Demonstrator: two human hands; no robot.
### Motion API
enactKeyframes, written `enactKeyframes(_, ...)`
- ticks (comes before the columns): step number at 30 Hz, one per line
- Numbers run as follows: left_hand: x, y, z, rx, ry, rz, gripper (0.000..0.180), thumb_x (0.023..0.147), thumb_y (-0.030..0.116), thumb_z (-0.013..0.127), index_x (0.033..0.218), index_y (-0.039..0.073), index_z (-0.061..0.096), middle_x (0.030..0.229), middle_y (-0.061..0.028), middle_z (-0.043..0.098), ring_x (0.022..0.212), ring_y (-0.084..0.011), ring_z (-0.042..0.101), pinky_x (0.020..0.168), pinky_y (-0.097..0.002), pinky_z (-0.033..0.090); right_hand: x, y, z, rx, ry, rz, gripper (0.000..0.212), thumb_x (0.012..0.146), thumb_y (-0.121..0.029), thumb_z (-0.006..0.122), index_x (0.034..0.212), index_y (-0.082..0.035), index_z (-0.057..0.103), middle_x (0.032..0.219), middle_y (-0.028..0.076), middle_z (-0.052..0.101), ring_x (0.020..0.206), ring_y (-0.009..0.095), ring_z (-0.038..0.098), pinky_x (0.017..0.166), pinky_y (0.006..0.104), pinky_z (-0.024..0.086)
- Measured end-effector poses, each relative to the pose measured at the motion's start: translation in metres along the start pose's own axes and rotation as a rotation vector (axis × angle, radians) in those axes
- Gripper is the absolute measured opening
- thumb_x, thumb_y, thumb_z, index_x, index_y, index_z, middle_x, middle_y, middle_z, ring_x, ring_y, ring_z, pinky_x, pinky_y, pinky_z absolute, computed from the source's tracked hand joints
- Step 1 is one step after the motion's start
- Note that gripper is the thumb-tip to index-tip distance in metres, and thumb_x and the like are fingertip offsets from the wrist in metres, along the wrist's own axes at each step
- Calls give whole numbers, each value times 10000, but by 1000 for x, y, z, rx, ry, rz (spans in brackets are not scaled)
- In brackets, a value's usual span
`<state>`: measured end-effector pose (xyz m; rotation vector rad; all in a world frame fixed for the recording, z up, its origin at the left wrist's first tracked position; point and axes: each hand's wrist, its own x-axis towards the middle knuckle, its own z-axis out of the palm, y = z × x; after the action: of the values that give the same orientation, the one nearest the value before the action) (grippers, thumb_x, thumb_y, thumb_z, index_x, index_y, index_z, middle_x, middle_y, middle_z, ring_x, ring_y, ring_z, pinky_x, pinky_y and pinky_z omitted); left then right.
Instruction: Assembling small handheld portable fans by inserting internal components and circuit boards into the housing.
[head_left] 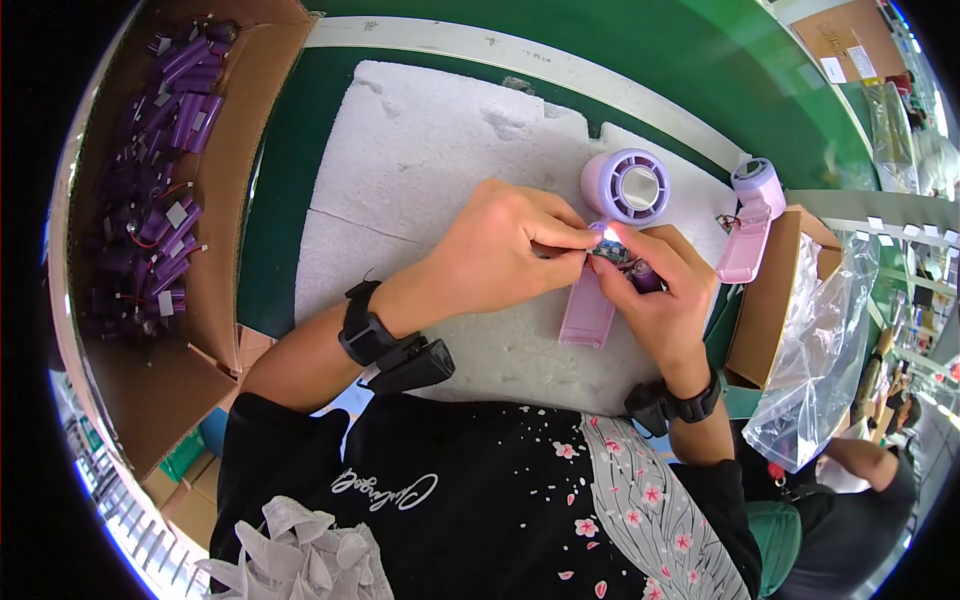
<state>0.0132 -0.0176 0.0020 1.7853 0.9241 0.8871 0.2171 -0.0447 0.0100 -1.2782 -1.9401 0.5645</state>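
A lilac handheld fan (606, 190) lies on the white foam sheet (430, 150), its round grille facing up and its pink handle part (588, 312) pointing toward me. Over the handle, a small green circuit board (608, 250) with a bright light at its top edge is pinched between both hands. My left hand (490, 245) grips its left side with thumb and index finger. On the other side, my right hand (668, 285) is closed on the board's edge. A purple battery cell (647, 278) shows under the right fingers, partly hidden.
At left stands a cardboard box (225, 200) holding many purple battery cells (185, 125) with wires. Another fan (757, 190), its pink handle open, lies at the right by a carton (765, 320) with clear plastic (815, 370). A person (850, 510) is at lower right.
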Motion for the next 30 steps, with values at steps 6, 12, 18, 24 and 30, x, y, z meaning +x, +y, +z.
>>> enactKeyframes(6,-1,-3,2,29,20,51,239,748,-27,690,977,12,742,860,-130,715,726,-196,699,623,-271,529,-1,-4,-1,-20,8,32,372,665,-43,837,1022,-52,734,881,89,676,665,148,634,572,248,503)
enactKeyframes(12,-1,1,3,-49,27,-33,231,756,-37,686,978,2,738,893,-131,718,752,-196,701,656,-267,551,-1,-3,-2,-26,7,43,351,691,-35,816,1031,-37,729,903,81,673,647,121,600,567,228,473)
enactKeyframes(18,-1,2,2,-145,-25,-106,243,769,-57,682,1002,-3,724,973,-120,700,823,-193,701,717,-267,569,-2,-9,-6,-32,-25,100,267,750,-23,760,1012,-20,708,898,76,657,619,101,547,551,220,438)
enactKeyframes(24,1,8,2,-273,-100,-289,310,779,-64,678,1080,4,649,1034,-104,673,877,-179,697,753,-282,575,0,-14,-13,-24,-80,218,232,761,-19,745,983,-8,681,898,82,651,634,120,563,559,235,444)
enactKeyframes(30,3,12,2,-218,-175,-294,356,787,-61,668,1128,18,608,1061,-94,673,866,-169,694,751,-288,576,2,-12,-19,-20,-153,128,219,762,-35,743,972,-43,681,909,91,638,654,203,638,569,295,509)
